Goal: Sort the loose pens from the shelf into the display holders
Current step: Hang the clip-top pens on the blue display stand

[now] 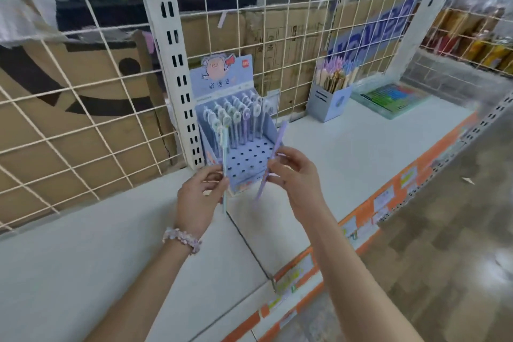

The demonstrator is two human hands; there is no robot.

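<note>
A light-blue display holder (251, 159) with a pig picture on its back card stands on the white shelf (347, 147). Several pens with round toppers fill its back rows; the front holes are bare. My left hand (198, 198) pinches a mint-green pen (224, 172), held upright just left of the holder's front. My right hand (295, 179) pinches a purple pen (273, 159), tilted, over the holder's right front corner. Both pens are blurred.
A second blue holder (330, 103) packed with pens stands further right by the wire grid (277, 44). A flat clear box of coloured items (394, 98) lies beyond it. Cardboard boxes sit behind the grid. Orange price strips line the shelf's front edge (369, 211).
</note>
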